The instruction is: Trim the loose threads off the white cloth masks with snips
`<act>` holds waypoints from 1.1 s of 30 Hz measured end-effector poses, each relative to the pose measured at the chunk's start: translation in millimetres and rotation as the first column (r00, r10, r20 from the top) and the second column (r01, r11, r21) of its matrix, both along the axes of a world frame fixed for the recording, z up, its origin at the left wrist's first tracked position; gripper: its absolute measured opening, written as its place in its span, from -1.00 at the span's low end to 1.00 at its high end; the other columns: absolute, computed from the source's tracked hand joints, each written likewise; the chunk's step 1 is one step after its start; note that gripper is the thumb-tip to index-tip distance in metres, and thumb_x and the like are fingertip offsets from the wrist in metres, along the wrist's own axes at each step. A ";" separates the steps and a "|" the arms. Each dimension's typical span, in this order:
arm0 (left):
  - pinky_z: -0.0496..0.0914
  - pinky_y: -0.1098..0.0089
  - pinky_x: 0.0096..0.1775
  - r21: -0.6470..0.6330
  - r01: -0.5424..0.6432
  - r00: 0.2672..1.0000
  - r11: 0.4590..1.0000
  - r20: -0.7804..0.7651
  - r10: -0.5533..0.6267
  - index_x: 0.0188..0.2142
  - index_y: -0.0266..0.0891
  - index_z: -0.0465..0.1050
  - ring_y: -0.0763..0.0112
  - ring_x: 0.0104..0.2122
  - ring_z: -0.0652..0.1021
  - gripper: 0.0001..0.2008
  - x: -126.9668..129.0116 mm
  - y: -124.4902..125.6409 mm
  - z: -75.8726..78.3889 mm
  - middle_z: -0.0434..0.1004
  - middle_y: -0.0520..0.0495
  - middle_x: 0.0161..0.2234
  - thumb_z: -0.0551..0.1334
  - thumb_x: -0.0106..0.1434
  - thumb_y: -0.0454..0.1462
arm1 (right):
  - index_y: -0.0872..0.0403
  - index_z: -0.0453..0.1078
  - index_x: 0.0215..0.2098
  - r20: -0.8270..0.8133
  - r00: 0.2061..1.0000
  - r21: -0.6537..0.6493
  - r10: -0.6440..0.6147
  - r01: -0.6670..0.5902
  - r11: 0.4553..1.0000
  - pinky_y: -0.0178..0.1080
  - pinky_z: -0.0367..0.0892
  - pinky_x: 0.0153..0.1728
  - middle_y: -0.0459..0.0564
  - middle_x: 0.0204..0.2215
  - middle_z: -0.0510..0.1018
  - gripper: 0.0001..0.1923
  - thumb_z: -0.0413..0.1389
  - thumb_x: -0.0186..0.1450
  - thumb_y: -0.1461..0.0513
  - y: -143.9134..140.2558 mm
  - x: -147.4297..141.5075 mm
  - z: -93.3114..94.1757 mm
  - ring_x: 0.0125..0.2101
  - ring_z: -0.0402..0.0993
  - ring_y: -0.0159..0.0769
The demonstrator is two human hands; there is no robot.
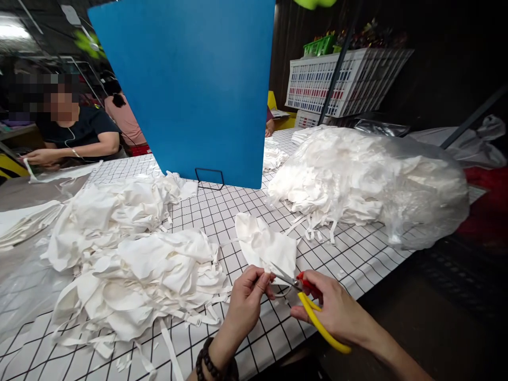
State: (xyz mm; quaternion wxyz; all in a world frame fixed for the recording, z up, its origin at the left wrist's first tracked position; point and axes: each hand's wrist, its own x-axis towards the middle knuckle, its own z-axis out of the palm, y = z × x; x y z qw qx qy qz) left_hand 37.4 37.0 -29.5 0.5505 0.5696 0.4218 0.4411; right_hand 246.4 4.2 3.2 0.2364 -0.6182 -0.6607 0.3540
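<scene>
Mid-trim: left hand (246, 301) pinched the white cloth piece (266, 244), right hand (337, 309) gripped scissors (307, 307), blades apart; next cut needed strap taut.

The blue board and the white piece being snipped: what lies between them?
In the head view, only bare checked tablecloth lies between the blue board and the white piece.

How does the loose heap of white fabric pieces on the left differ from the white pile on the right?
The loose heap of white fabric pieces lies uncovered and spread low; the white pile in clear plastic is largely bagged and mounded higher. The loose heap sits nearer the left hand. Both rest on the gridded table.
</scene>
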 end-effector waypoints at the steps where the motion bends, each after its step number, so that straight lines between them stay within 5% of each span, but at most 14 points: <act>1: 0.34 0.38 -0.25 0.005 0.012 1.000 1.000 0.002 -0.012 -0.38 -0.24 0.46 0.39 -0.45 0.49 -0.74 0.6 -0.5 -0.8 0.42 0.01 -0.50 0.14 0.34 -0.14 | 0.02 0.33 -0.37 0.038 0.999 -0.003 0.017 -0.017 1.000 -0.31 0.22 -0.45 -0.12 -0.45 0.45 -0.60 0.32 0.02 -0.03 -1.5 -2.0 2.8 -0.45 0.32 -0.32; 11: 0.37 0.42 -0.36 0.022 0.076 0.997 0.997 0.003 -0.076 -0.35 -0.25 0.44 0.48 -0.52 0.49 -0.74 2.5 -3.4 0.9 0.34 0.02 -0.38 0.13 0.35 -0.13 | 0.01 0.33 -0.37 0.133 0.990 0.034 0.044 -0.049 0.998 -0.29 0.20 -0.43 -0.08 -0.41 0.48 -0.77 0.24 0.07 0.12 4.2 -17.4 7.6 -0.43 0.34 -0.29; 33: 0.39 0.42 -0.38 -0.039 0.153 0.988 0.987 0.039 -0.152 -0.34 -0.26 0.45 0.47 -0.50 0.47 -0.74 -1.3 -3.1 5.5 0.38 -0.03 -0.33 0.13 0.34 -0.13 | 0.02 0.28 -0.52 0.168 0.983 0.031 0.067 -0.073 0.997 -0.33 0.06 -0.55 -0.16 -0.60 0.40 -0.75 0.23 0.08 0.09 6.0 -12.5 5.5 -0.57 0.24 -0.37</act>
